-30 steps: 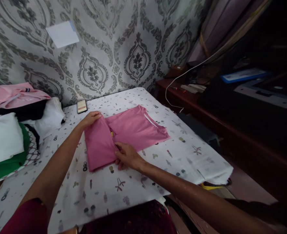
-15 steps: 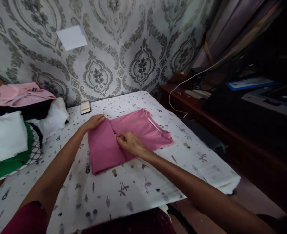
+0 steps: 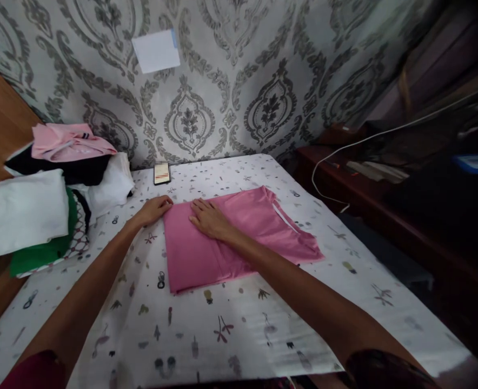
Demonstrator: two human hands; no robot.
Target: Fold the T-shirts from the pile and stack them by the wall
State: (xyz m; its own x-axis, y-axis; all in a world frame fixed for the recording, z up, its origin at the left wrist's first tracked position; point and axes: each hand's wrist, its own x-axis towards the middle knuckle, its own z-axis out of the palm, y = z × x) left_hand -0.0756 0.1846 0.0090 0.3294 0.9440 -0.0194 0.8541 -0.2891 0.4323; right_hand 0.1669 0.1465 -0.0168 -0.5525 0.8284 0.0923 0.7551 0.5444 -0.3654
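A pink T-shirt (image 3: pixel 243 243) lies on the patterned white sheet, its lower part folded over and its neckline with a white tape facing right. At its far left corner, my left hand (image 3: pixel 154 210) has its fingers closed on the fabric's edge. My right hand (image 3: pixel 210 218) rests flat on the folded part near the far edge, fingers stretched out and holding nothing.
Several clothes are heaped at the left, with a white folded cloth (image 3: pixel 26 210) and a pink garment (image 3: pixel 71 141) on top. A phone (image 3: pixel 161 174) stands near the wall. At the right, a white cable (image 3: pixel 320 165) hangs over a dark red desk (image 3: pixel 316 156).
My right hand has let go of the fold's edge and now lies flat, nearer the shirt's far edge. The fold looks smoother. The view has swung left.
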